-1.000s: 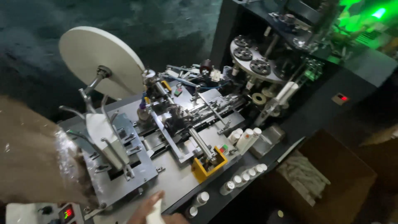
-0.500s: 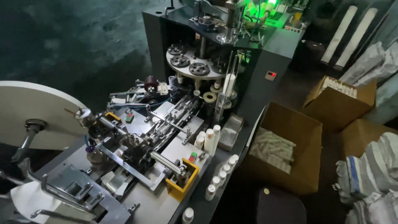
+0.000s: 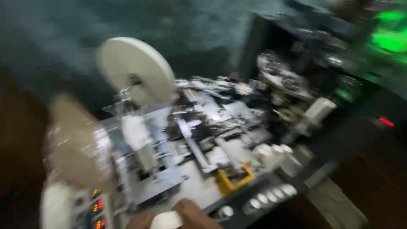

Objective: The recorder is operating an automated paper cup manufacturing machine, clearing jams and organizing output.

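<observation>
The frame is motion-blurred. A hand, seemingly my right hand (image 3: pixel 186 214), shows at the bottom edge with its fingers closed around a small white piece, possibly a paper cup (image 3: pixel 166 220). It rests at the front edge of the grey machine bed (image 3: pixel 193 188). My left hand is out of view. Just beyond the hand sits a yellow bracket (image 3: pixel 231 180). A large white paper reel (image 3: pixel 133 72) stands upright at the back left of the machine.
White cups (image 3: pixel 271 153) stand right of the bracket, and a row of round cup ends (image 3: pixel 271 197) lines the front rail. A round turret (image 3: pixel 284 78) and green light (image 3: pixel 392 40) lie far right. A panel with red digits (image 3: pixel 97 208) and a brown wrapped bundle (image 3: pixel 74 144) sit left.
The view swung right, away from the hand, then back left. The hand with the white piece is in view again at the bottom, and the cardboard boxes on the right are gone from sight.
</observation>
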